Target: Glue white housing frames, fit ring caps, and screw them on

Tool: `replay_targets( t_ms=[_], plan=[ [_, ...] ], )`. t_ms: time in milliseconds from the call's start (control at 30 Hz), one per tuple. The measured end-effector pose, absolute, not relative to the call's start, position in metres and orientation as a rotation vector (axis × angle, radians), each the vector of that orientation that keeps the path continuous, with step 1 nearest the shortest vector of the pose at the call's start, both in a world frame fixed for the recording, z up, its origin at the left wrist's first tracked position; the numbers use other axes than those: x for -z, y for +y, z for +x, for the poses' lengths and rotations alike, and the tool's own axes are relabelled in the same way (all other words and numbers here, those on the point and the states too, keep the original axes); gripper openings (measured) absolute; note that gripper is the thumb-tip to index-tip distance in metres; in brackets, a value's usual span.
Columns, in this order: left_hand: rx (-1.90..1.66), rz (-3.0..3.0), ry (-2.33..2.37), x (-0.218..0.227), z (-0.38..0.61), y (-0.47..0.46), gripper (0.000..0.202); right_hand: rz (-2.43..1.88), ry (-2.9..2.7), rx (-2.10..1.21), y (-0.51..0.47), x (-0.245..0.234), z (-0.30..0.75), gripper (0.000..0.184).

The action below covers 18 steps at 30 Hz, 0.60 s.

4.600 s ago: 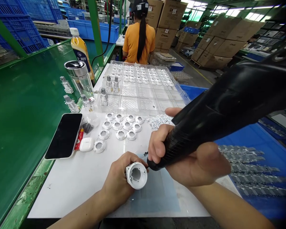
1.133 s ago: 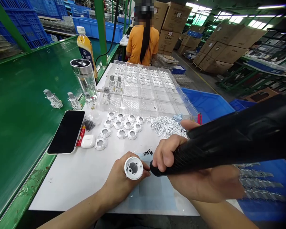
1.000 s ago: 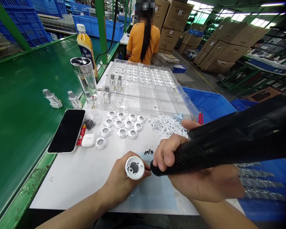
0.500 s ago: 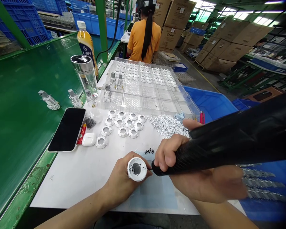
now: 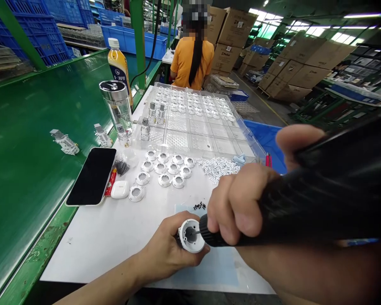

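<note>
My left hand (image 5: 165, 250) is wrapped round a white round housing (image 5: 183, 245), its hollow end tilted toward the camera and to the right. A black electric screwdriver (image 5: 292, 203) lies in my right hand (image 5: 238, 203), fingers closed near its ribbed nose. The thin bit reaches into the housing's opening; where its tip ends is hard to make out. Several small black screws (image 5: 200, 206) lie just behind the housing on a pale blue sheet (image 5: 222, 267). White rings (image 5: 165, 180) sit in loose rows farther back, beside a pile of small white pieces (image 5: 219, 169).
A clear divided tray (image 5: 203, 140) with white parts covers the table's far half. At left are a phone (image 5: 92, 178), a white case (image 5: 120, 189), a glass tumbler (image 5: 119, 106) and a juice bottle (image 5: 119, 63). A person in orange (image 5: 192, 59) sits beyond.
My left hand has turned the housing's opening to the right. The screwdriver has come closer, swung up at its rear, and its bit now enters the opening.
</note>
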<state>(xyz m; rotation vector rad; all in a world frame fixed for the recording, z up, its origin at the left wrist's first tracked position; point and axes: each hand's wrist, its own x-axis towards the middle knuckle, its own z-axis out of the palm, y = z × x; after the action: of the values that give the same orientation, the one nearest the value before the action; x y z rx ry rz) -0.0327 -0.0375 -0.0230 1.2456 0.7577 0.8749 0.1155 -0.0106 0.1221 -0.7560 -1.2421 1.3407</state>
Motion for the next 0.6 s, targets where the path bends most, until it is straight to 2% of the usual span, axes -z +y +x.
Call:
replay_targets(
  t_ms=[200, 467, 600],
  plan=[
    [-0.859, 1.190, 0.737, 0.023, -0.032, -0.039, 0.029, -0.754, -1.211, -1.399, -0.005, -0.129, 0.097, 0.034],
    [-0.826, 1.191, 0.728, 0.022, -0.031, -0.037, 0.023, -0.735, -1.193, -1.465, -0.003, -0.132, 0.092, 0.050],
    [-0.830, 1.195, 0.713, 0.023, -0.032, -0.038, 0.022, -0.727, -1.184, -1.474, -0.006, -0.127, 0.092, 0.045]
  ],
)
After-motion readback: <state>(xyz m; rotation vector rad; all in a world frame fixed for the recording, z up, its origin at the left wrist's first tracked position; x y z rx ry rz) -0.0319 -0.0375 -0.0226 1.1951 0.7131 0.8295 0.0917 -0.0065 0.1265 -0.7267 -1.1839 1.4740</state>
